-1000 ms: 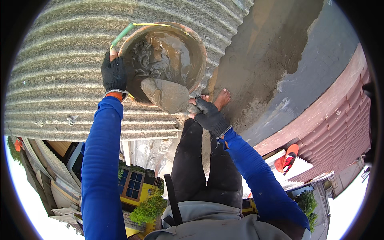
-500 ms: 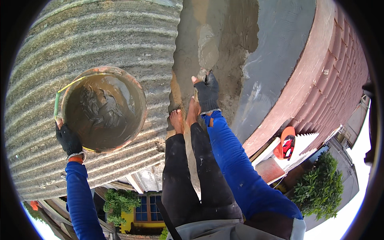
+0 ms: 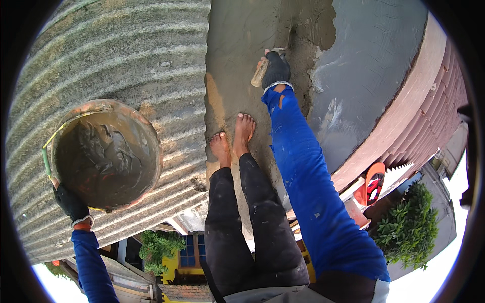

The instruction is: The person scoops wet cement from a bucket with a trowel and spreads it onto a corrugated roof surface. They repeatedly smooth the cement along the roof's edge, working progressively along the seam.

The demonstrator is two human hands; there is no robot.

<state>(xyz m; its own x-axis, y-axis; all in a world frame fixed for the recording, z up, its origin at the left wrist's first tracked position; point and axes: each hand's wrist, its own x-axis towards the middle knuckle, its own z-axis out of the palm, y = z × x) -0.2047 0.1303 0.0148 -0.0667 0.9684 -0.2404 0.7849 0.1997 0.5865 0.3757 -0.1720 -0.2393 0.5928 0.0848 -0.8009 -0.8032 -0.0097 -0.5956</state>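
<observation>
My left hand [image 3: 70, 202], in a dark glove with bare fingertips, is closed at the lower left of the bucket [image 3: 157, 146], by the green-sleeved end of its wire handle [image 3: 46, 160]. Wet grey mortar [image 3: 103, 156] lies inside, its surface ridged. In my right hand [image 3: 277, 69], gloved the same way, is a trowel, its pale, worn handle [image 3: 259, 73] sticking out toward me. The hand and the angle mostly hide the blade, which is down at the wet mortar layer [image 3: 237, 65] on the strip beyond my feet.
Corrugated roofing sheets [image 3: 151, 65] spread on the left, under the bucket. My bare feet [image 3: 244, 132] stand on the strip. Rightward are a smooth grey coated band [image 3: 369, 65], a pinkish ledge [image 3: 404, 101] and roof tiles [image 3: 447, 106]. A red cap [image 3: 373, 184] rests near the ledge.
My right hand has moved farther away and slightly right, and the trowel has turned so its handle points toward me. The bucket and my left hand appear lower and farther left.
</observation>
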